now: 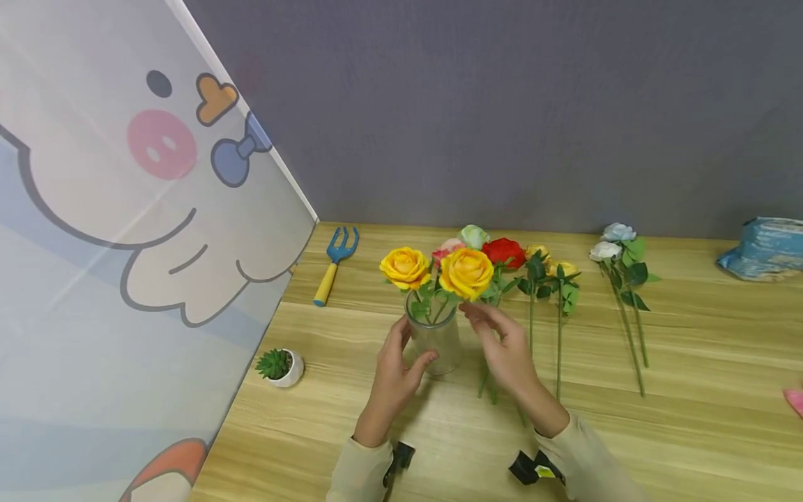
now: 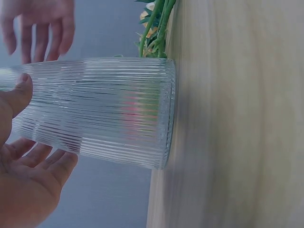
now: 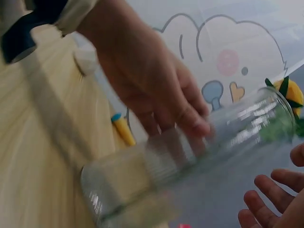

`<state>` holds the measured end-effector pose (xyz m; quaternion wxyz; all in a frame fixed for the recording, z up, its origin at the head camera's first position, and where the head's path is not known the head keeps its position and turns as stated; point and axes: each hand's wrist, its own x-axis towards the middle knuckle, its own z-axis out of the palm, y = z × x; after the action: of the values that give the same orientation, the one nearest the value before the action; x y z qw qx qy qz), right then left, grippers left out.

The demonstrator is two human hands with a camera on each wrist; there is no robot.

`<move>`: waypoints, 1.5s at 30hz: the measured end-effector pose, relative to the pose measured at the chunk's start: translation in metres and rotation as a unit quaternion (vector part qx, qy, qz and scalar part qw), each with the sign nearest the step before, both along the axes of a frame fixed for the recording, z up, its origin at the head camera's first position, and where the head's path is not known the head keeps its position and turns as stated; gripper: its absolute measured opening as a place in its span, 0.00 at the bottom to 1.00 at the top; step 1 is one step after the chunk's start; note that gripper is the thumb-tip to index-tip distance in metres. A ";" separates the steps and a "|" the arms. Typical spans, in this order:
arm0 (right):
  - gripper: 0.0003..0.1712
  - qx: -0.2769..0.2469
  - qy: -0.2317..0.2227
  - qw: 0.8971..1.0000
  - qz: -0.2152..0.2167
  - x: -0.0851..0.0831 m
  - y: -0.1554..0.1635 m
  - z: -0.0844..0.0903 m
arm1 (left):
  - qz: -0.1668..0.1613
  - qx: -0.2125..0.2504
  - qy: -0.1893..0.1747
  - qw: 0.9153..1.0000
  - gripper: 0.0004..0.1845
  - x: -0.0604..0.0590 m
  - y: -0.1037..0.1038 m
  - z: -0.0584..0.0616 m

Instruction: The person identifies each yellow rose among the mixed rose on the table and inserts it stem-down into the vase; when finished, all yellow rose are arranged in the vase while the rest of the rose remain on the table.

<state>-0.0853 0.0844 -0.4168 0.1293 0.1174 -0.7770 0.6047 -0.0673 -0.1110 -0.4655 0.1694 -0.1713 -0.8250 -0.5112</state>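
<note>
A ribbed clear glass vase (image 1: 437,345) stands upright on the wooden table, with two yellow roses (image 1: 466,273) rising from its mouth. My left hand (image 1: 393,369) holds it, the thumb on the near side and the fingers round the left; the left wrist view shows this thumb (image 2: 20,92) against the ribbed glass. Close to the rim on the right is my right hand (image 1: 507,347), holding nothing, its fingers loosely bent. In the right wrist view the right hand's fingers (image 3: 266,204) look apart from the vase (image 3: 166,164).
Red, pink and pale green flowers lie behind the vase, near a red rose (image 1: 504,252). More yellow flowers (image 1: 562,269) and white-blue flowers (image 1: 606,251) lie to the right. A blue-yellow hand fork (image 1: 334,268) and a potted succulent (image 1: 280,367) are left; a blue packet (image 1: 767,249) is far right.
</note>
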 end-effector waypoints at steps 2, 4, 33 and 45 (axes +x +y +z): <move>0.15 0.009 0.012 1.000 -0.014 0.007 0.012 -0.005 | -0.005 -0.009 -0.002 1.000 0.38 0.000 0.001 0.000; 0.15 0.029 0.044 0.998 -0.034 0.014 0.027 -0.010 | -0.005 -0.030 -0.010 0.999 0.39 0.001 0.000 0.000; 0.15 0.202 0.139 0.948 -0.205 0.046 0.145 -0.047 | 0.027 -0.121 0.047 0.991 0.38 0.011 -0.027 0.003; 0.13 0.169 -0.030 0.970 -0.171 0.027 0.150 -0.063 | 0.033 -0.109 0.012 0.993 0.35 0.009 -0.022 0.001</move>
<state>-0.0586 0.2347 -0.4800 0.1856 -0.0151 -0.8801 0.4367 -0.0584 -0.1330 -0.4644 0.1762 -0.1674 -0.8788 -0.4106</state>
